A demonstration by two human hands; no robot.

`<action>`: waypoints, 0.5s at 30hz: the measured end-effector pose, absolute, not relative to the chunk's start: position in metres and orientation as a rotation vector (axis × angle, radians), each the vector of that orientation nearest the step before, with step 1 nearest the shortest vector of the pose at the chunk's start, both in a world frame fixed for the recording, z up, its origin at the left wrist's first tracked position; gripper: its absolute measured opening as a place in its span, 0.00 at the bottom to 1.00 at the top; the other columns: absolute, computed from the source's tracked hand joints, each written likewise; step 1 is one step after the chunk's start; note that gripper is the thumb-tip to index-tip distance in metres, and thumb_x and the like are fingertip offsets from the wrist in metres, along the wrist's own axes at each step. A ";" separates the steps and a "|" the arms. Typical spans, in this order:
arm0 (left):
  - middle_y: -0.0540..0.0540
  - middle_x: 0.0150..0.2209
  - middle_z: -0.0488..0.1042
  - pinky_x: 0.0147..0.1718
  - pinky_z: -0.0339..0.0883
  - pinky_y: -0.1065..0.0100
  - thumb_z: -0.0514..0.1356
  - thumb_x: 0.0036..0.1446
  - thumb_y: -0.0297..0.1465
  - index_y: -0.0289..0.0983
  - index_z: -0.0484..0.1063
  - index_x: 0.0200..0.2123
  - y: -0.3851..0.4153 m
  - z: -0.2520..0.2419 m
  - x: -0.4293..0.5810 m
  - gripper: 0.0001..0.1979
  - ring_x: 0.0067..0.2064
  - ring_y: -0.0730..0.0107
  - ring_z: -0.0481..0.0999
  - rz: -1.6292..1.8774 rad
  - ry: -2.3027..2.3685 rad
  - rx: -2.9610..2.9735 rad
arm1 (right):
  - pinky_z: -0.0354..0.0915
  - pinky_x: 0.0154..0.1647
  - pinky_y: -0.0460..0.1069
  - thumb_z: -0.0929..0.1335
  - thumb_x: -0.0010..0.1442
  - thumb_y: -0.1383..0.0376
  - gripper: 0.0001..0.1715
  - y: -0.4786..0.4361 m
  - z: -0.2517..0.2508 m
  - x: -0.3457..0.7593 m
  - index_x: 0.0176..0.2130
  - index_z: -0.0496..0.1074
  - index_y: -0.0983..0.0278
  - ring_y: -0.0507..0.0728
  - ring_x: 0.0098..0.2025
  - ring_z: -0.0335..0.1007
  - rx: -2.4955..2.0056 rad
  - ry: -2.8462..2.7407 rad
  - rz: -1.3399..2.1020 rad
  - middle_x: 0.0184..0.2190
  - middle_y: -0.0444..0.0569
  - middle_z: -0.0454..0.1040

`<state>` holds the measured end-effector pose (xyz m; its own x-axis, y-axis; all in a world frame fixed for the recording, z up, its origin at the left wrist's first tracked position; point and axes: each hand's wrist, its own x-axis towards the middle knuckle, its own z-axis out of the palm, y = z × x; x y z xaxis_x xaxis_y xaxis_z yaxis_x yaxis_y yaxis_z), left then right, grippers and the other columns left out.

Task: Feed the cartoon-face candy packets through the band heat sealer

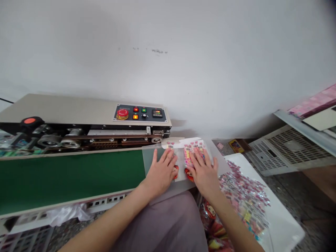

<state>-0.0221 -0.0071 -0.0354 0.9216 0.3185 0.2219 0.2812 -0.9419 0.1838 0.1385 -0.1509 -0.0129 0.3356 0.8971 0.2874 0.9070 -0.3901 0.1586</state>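
My left hand (162, 173) lies with fingers spread over a small packet (170, 145) with pink print, on the translucent sheet (148, 157) at the right end of the green conveyor belt. Beside it, my right hand (204, 171) rests with spread fingers on a pink and white printed packet (187, 155). Red round parts of the packets show below the fingers of both hands. The two hands are apart, and the palms hide part of what lies under them.
Behind the green belt (78, 178) stands a sealing machine (73, 108) with a lit control panel (141, 113). Many small shiny packets (244, 192) lie on a white surface (283, 217) at the right. Plastic crates (273, 154) stand near the wall.
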 end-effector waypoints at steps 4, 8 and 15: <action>0.40 0.72 0.53 0.67 0.40 0.32 0.42 0.73 0.41 0.39 0.60 0.68 0.001 -0.039 -0.041 0.26 0.74 0.52 0.48 0.369 0.606 2.948 | 0.39 0.68 0.74 0.60 0.71 0.54 0.29 -0.119 -0.018 0.110 0.67 0.63 0.58 0.73 0.71 0.47 -2.498 -1.704 -0.444 0.68 0.53 0.63; 0.37 0.71 0.56 0.66 0.41 0.31 0.42 0.73 0.43 0.37 0.63 0.67 0.014 -0.024 -0.067 0.28 0.73 0.47 0.51 0.269 0.751 2.957 | 0.41 0.68 0.74 0.61 0.71 0.55 0.30 -0.096 -0.013 0.088 0.65 0.66 0.67 0.74 0.69 0.53 -2.481 -1.638 -0.356 0.64 0.60 0.67; 0.37 0.69 0.61 0.68 0.37 0.34 0.43 0.73 0.40 0.35 0.65 0.65 0.003 0.001 -0.051 0.26 0.71 0.50 0.56 0.276 0.622 2.919 | 0.60 0.60 0.59 0.58 0.69 0.70 0.24 -0.070 0.003 0.110 0.59 0.71 0.63 0.64 0.58 0.63 -2.273 -1.684 -0.116 0.57 0.54 0.74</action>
<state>-0.0510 0.0034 0.0006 0.8975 0.4152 0.1488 0.3886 -0.9039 0.1785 0.1096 -0.0703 0.0035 0.3063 0.9197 0.2457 0.9446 -0.2618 -0.1977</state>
